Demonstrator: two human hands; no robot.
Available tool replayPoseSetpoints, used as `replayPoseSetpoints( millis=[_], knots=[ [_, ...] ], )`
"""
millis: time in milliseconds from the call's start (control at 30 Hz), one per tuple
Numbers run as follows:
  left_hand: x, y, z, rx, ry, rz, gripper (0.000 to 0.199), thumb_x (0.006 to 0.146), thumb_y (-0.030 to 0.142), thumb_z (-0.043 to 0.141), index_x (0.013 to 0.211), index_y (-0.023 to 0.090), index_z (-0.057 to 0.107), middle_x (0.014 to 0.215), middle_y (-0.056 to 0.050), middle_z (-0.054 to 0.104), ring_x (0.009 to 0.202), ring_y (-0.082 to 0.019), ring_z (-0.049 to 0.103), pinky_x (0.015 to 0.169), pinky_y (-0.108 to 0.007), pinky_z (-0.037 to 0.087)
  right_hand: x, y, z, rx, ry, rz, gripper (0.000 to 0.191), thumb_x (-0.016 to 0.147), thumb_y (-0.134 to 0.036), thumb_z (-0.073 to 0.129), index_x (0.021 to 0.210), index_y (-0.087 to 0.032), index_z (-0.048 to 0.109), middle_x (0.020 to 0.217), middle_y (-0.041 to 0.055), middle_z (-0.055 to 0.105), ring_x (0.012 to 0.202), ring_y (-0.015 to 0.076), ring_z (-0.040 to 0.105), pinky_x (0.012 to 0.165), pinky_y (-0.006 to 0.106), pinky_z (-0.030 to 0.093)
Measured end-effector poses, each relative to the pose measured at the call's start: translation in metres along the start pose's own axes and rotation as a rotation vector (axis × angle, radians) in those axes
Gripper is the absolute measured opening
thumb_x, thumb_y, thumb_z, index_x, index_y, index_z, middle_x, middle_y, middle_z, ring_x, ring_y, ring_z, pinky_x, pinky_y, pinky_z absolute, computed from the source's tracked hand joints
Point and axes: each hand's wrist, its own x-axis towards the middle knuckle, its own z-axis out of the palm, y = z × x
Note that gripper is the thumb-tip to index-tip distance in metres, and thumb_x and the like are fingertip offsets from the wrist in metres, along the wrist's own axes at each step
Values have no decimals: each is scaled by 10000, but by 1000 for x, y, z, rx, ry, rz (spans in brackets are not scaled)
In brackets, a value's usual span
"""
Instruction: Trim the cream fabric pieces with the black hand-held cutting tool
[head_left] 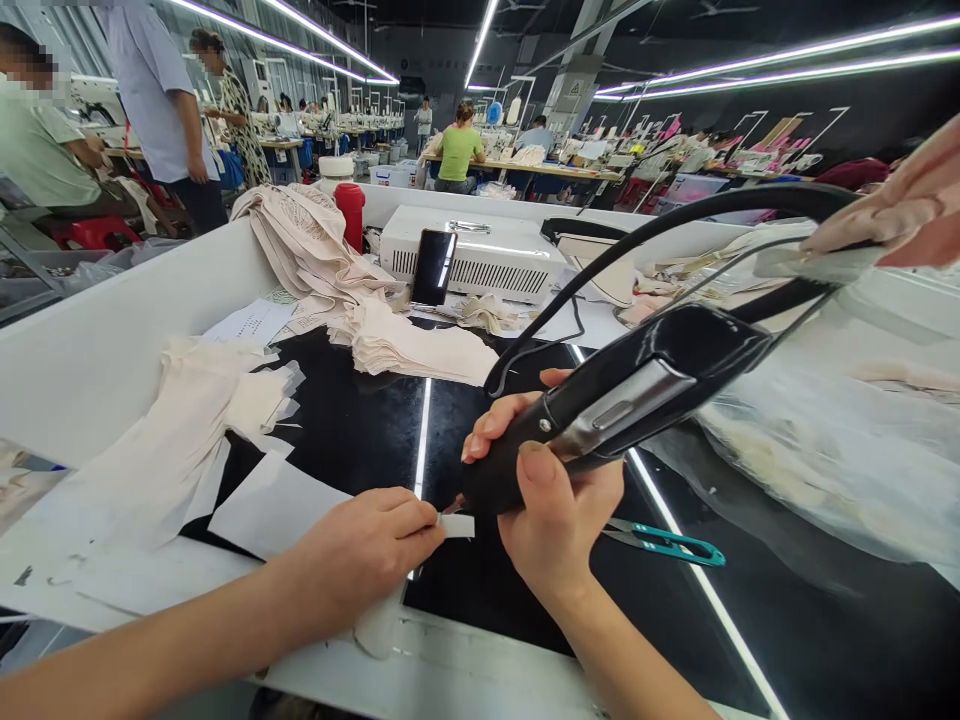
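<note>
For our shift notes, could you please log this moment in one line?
left hand: pinching white strip | right hand: gripping black tool | teal snips: on black surface

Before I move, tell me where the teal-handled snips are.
In the head view, the snips lie on the black tabletop, just right of the right hand that grips the black tool.

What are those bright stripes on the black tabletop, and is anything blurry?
Head view: the stripes look like reflections of ceiling lights; head view again: the pink cloth at upper right looks smeared, while the left hand and right hand look fairly crisp.
</note>
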Motion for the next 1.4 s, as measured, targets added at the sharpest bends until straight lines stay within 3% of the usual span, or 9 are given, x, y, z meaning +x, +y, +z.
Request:
replayPoseSetpoints(
  millis=[233,467,933,1133,1400],
  knots=[
    [1,1,-1,7,-5,4,311,946,-14,527,1224,97,609,1111,-103,679,1024,-214,657,947,-344,581,0,-2,-1,-1,-37,6,256,894,-300,747,1060,-267,555,784,-58,677,573,121,610,514,260,531],
    [1,1,-4,1,-29,4,361,892,-22,541,1227,98,599,1104,-108,673,999,-223,644,930,-347,569,4,-6,-11,-45,30,-39,399,853,-385,804,1147,-257,566,766,-55,661,568,134,619,527,278,535],
    [1,2,-5,-11,37,-4,289,950,-28,495,1170,115,614,1084,-95,695,1009,-212,668,934,-345,583,2,-6,-12,-19,26,-22,407,841,-384,817,1145,-260,577,780,-51,673,576,139,620,527,291,529],
    [2,5,-9,-26,30,-21,319,965,-43,440,1176,122,613,1087,-83,703,1035,-204,675,951,-333,576,1,-8,-10,-33,6,-18,320,881,-327,773,1120,-261,570,776,-55,671,578,132,613,536,284,520],
    [2,1,-7,-50,33,-21,273,964,-13,494,1173,112,617,1093,-99,704,1008,-216,679,917,-338,580,-8,-14,-7,21,-13,6,436,840,-429,823,1168,-271,582,777,-41,657,575,145,612,517,295,523]
  ],
)
